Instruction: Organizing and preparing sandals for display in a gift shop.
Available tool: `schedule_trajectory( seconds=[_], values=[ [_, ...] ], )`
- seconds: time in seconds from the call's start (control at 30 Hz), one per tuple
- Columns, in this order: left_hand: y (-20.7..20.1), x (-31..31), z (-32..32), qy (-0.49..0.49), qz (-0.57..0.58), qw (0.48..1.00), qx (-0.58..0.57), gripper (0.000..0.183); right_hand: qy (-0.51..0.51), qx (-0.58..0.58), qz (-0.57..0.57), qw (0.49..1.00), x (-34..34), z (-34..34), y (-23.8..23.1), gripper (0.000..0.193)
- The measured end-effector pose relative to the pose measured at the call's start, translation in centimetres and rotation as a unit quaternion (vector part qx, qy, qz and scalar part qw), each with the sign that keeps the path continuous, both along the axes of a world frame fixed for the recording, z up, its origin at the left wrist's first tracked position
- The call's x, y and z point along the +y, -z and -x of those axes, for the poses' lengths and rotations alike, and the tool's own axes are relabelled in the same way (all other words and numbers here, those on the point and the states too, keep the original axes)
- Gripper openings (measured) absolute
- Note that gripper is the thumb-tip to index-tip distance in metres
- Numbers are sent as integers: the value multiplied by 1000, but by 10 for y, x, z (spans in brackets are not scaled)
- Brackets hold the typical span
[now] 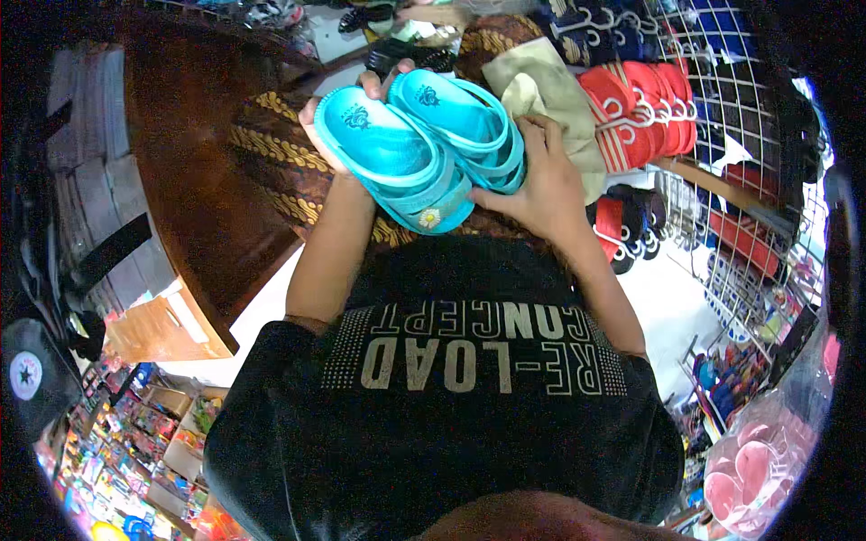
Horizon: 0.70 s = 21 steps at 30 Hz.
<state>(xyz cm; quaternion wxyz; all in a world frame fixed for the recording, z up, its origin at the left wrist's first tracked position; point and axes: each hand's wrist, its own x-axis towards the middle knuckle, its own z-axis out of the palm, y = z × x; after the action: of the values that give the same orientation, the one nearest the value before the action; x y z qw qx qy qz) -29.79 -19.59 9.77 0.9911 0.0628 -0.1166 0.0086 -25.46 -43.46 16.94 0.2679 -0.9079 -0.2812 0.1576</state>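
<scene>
A pair of turquoise rubber sandals (388, 144) is held up side by side at the top middle, insoles facing up. Each insole has a dark printed emblem, and a white daisy charm (429, 217) sits on the left sandal's strap. My left hand (326, 155) is closed round the pair from the left and beneath, fingertips showing at the far ends; most of it is hidden. My right hand (548, 189) grips the right sandal's strap end, thumb below and fingers above. A khaki cloth (552, 77) lies just beyond the right fingers; whether they touch it I cannot tell.
Brown batik cloth (280, 162) covers my lap. At left stands a dark brown wooden panel (198, 162). On the right, red striped slippers (636, 117) hang by a white wire rack (722, 144). Pink sandals in clear plastic (749, 469) are at lower right.
</scene>
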Motion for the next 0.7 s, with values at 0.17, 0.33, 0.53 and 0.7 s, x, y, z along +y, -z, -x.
schedule_trajectory(
  seconds=[0.17, 0.33, 0.53, 0.7],
  values=[
    [-33, 39, -19, -87, -60, 993, -60, 67, -59, -50, -197, 977, 40, -48, -13, 78],
    [-67, 90, -60, -183, -88, 968, -146, 85, -114, -153, -223, 956, 109, -114, -47, 78],
    [-39, 147, -93, -251, -102, 962, 21, 89, -237, -129, -184, 945, 185, -175, -41, 75],
    [15, 194, -133, -249, -2, 967, 53, 85, -56, -71, -251, 964, 197, -229, 1, 65]
  ],
)
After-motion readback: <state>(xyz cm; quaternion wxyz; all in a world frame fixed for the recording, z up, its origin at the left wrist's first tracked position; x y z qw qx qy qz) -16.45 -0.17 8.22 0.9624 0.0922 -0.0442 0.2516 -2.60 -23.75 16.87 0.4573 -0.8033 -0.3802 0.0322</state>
